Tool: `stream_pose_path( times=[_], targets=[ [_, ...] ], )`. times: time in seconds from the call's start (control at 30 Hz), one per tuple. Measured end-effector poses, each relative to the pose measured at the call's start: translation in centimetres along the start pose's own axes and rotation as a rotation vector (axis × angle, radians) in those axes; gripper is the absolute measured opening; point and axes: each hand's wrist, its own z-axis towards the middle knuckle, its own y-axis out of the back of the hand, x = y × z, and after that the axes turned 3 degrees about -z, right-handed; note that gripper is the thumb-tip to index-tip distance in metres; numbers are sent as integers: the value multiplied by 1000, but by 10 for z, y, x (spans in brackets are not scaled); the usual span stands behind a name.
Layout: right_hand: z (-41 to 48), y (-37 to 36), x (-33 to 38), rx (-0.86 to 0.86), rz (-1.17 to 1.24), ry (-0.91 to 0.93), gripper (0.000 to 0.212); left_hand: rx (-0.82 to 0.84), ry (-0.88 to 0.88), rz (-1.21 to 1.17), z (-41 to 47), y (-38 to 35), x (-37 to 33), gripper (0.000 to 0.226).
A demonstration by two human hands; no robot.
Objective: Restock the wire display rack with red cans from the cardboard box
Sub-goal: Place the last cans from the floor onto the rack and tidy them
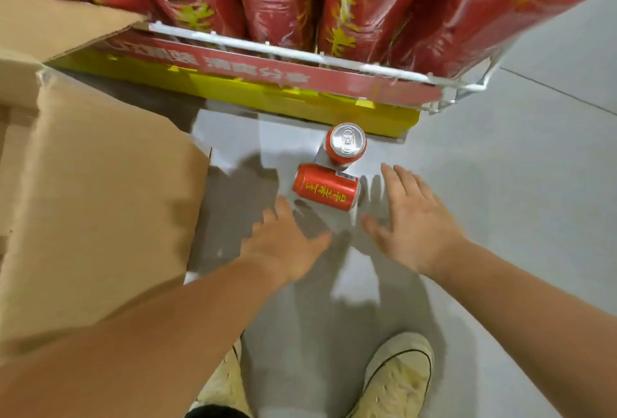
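I am looking straight down at a smooth grey floor (500, 183), which is filling most of the view. A big brown cardboard box (93, 200) is sitting on my left with its flaps folded open, and one flap is reaching up toward the wire display rack (300, 56) running across the top. The rack's white wire rail is fronting a row of shrink-wrapped red packs (367, 0) with yellow lettering, and below the rail a red banner strip (267, 73) is lying over a yellow base (267, 100). My two bare forearms are stretching forward from the bottom edge. My left hand (287, 244) is hovering palm down, fingers straight and spread, holding nothing, with its fingertips just beside the left end of a fallen can; I cannot tell if they are touching it. My right hand (414, 227) is likewise spread wide and flat, gripping nothing, and is hanging just to the right of that can, apart from it. My pale canvas shoes are showing at the bottom, the right shoe (397, 377) in full and the left shoe (223, 381) partly behind my arm. Between my hands one red can (325, 187) is lying on its side on the floor, and a second red can (347, 143) is standing upright just behind it, silver top facing me, close to the yellow base.
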Motion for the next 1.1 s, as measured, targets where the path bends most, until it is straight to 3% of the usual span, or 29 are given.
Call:
stream_pose_path(
  times=[0.07,0.13,0.17,0.3,0.4,0.57,0.73,0.87,1.0,1.1],
  targets=[
    [23,-7,-4,-45,60,0,87,-9,104,-333,22,-9,-5,89],
    [46,-11,-5,-78,187,-20,88,-38,201,-711,42,-16,-11,54],
    [57,-15,-5,-101,283,-35,90,-38,232,-882,51,-20,-14,49],
    [94,-26,2,-206,778,-37,100,44,280,-1302,76,-35,-27,65],
    [109,-32,6,-240,980,12,88,11,303,-1431,85,-38,-38,63],
    [117,-25,5,-243,1111,-22,62,-67,258,-1483,85,-30,-42,38],
    [98,-7,-8,-107,1181,-129,44,-183,166,-1309,68,-12,-12,45],
    [65,10,-6,-10,1243,-147,49,-183,149,-1265,30,7,7,43],
    [17,32,7,52,1264,-175,22,-167,99,-1238,-20,23,11,48],
    [-23,54,19,55,1267,-190,18,-119,67,-1216,-63,36,4,52]
  ],
)
